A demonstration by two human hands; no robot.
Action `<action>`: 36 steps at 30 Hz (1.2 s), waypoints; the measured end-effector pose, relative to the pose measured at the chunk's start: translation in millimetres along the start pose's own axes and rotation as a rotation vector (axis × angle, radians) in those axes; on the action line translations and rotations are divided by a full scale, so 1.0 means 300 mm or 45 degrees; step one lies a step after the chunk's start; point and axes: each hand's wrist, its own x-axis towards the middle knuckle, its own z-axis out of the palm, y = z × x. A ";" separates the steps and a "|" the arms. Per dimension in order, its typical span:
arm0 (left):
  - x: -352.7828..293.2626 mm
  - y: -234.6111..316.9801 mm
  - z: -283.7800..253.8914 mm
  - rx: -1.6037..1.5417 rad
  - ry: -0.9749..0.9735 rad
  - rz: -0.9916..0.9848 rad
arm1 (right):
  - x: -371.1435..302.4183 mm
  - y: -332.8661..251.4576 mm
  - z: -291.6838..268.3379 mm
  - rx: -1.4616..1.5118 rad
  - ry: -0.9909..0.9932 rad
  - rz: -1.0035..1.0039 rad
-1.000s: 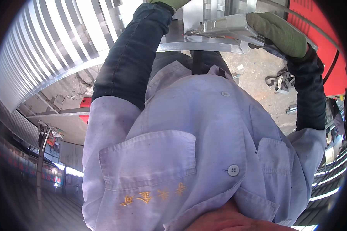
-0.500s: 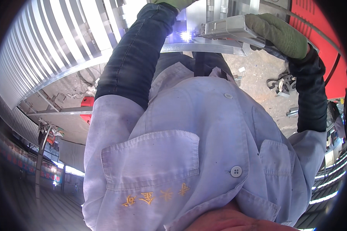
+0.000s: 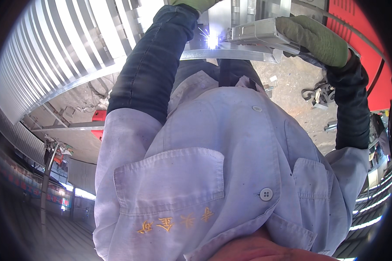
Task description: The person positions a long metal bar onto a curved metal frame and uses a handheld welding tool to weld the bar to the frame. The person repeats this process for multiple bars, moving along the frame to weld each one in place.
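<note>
My right hand (image 3: 315, 39), in a green glove, is wrapped round a boxy silver welding gun (image 3: 255, 34). The gun points left, and a bright white-violet spark (image 3: 212, 41) with thin streaks burns at its tip. That spark sits on the metal frame (image 3: 239, 53), just behind its near rail. My left hand (image 3: 199, 4), also gloved in green, is at the top edge above the spark. Most of its fingers lie outside the picture, so what it touches is hidden. Dark oversleeves cover both my forearms.
Bright metal slats (image 3: 69, 48) spread across the upper left. On the right stands a red machine cabinet (image 3: 381, 87) with a cable across it. Black straps and scraps (image 3: 320, 93) lie on the concrete floor (image 3: 287, 80). A small red box (image 3: 99, 116) is beyond my left arm.
The spark has grown brighter and throws longer streaks, while its spot has shifted very slightly right. My hands and the welding gun look almost unmoved.
</note>
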 end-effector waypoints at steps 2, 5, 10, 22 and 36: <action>0.013 0.007 -0.027 0.021 -0.106 -0.019 | -0.004 0.001 -0.001 -0.024 0.009 -0.006; 0.018 0.013 -0.036 0.041 -0.165 -0.032 | -0.008 0.000 -0.011 0.010 -0.002 0.006; 0.011 0.029 -0.025 0.059 -0.054 -0.049 | -0.031 0.007 -0.006 0.020 0.008 0.001; 0.002 0.054 -0.063 -0.017 -0.138 -0.129 | -0.068 0.025 0.008 -0.058 0.025 -0.021; -0.009 0.041 -0.022 -0.102 0.031 -0.088 | 0.091 -0.113 -0.163 1.493 -0.107 0.741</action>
